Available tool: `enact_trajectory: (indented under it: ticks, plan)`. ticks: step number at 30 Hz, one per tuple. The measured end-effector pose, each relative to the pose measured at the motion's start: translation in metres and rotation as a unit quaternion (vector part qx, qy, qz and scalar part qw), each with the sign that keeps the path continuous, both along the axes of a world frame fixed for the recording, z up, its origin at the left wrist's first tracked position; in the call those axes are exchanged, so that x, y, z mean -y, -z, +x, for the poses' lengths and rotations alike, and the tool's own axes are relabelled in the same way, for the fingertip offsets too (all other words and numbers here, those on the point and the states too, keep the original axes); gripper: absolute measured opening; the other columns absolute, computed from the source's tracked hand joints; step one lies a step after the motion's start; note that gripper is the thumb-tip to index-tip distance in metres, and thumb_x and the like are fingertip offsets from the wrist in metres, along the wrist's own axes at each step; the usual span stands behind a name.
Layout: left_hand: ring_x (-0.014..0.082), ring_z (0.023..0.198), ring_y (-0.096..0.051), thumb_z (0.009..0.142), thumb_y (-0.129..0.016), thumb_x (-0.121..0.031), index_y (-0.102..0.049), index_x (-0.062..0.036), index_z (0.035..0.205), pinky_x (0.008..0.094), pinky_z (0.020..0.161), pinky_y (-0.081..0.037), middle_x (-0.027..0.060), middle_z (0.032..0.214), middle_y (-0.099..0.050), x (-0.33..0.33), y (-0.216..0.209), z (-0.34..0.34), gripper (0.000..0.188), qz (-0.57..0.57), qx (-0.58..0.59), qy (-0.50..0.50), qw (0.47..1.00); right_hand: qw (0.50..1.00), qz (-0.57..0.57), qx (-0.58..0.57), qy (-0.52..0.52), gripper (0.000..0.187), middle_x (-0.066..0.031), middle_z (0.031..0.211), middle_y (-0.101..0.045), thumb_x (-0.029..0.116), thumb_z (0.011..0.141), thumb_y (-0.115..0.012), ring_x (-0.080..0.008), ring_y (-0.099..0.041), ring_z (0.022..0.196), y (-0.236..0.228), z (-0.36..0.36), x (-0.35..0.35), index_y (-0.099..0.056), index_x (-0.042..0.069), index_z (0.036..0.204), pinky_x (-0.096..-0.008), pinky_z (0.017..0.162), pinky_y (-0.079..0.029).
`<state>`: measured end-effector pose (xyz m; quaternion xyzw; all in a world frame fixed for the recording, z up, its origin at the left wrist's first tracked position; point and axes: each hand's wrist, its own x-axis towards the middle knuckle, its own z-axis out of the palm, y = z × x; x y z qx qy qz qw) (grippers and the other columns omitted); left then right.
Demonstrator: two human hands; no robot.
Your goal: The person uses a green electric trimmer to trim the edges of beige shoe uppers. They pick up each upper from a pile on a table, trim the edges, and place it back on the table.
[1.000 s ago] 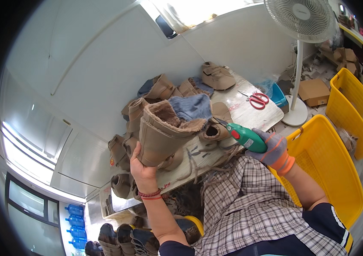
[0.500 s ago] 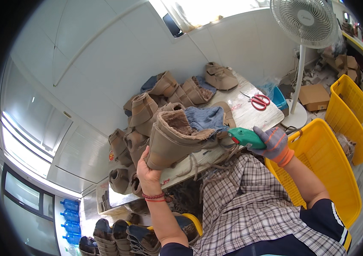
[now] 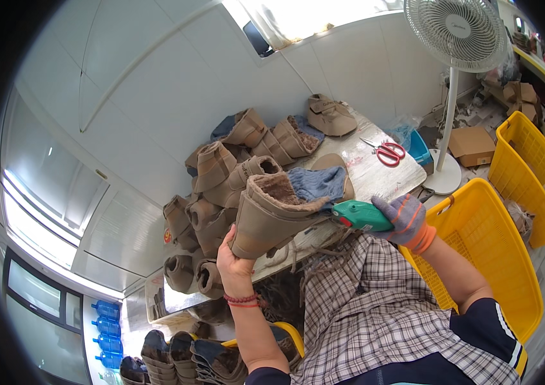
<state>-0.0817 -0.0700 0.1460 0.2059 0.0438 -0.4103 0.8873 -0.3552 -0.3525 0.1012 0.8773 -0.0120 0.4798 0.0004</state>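
- While the left hand [image 3: 234, 260] holds the brown boot upper [image 3: 266, 226] up in front of the chest, between the table [image 3: 391, 181] and the camera, the piece looks light enough for one hand to carry.
- Its outer shell is probably fairly stiff — it keeps a rounded, open shape — whereas the fleece lining [image 3: 277, 188] and the blue flap [image 3: 317, 184] look soft and likely to flop or fold.
- It seems neither fragile nor very slippery; the firm lower wall, where the left hand has it, looks a sound place to hold, away from the rim.
- The left thumb lies against the shell; the other fingers are mostly hidden, so their bend cannot be told, though the hand clearly grips.
- The gloved right hand [image 3: 406, 222] has its fingers wrapped round a green handheld cutter [image 3: 363, 216], whose front end is at the rim — touching or just beside it, I cannot tell.
- The upper is tilted, mouth upward and toward the right, plain matt brown outside, with shaggy brown fleece within and the ribbed-looking blue flap spilling over the far edge.
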Motion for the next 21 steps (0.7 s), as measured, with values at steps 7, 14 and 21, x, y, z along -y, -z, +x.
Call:
enact_trajectory:
  ticks: [7, 14, 21]
  plan:
    - [0.0348, 0.116, -0.054, 0.097, -0.045, -0.015, -0.048, 0.0027, 0.126, 0.0515, 0.099, -0.043, 0.0201, 0.128, -0.054, 0.000, -0.011, -0.022, 0.035, -0.006, 0.009, -0.023, 1.000, 1.000, 0.008, 0.021, -0.015, 0.065, -0.0008, 0.057, -0.052, 0.042, 0.062, -0.082, -0.0177, -0.051, 0.049, -0.011, 0.004, -0.012, -0.062, 0.006, 0.113, -0.0316, 0.049, -0.041]
    - [0.0326, 0.120, -0.051, 0.097, -0.049, -0.017, -0.047, 0.0011, 0.130, 0.0497, 0.104, -0.039, 0.0169, 0.131, -0.053, 0.010, -0.027, -0.061, 0.038, -0.034, 0.103, -0.076, 0.991, 0.997, 0.072, 0.013, -0.025, 0.065, -0.0033, 0.059, -0.054, 0.044, 0.061, -0.082, -0.0220, -0.052, 0.049, -0.021, 0.003, -0.030, -0.063, 0.007, 0.112, -0.0334, 0.050, -0.043]
    - [0.0298, 0.124, -0.048, 0.097, -0.049, -0.012, -0.044, -0.0006, 0.134, 0.0482, 0.106, -0.038, 0.0148, 0.136, -0.049, 0.014, -0.012, -0.078, 0.039, -0.073, 0.257, -0.124, 0.956, 0.960, 0.262, -0.052, -0.085, 0.064, -0.0129, 0.078, -0.067, 0.042, 0.062, -0.083, -0.0288, -0.065, 0.067, -0.030, 0.008, -0.048, -0.063, 0.008, 0.113, -0.0353, 0.061, -0.052]
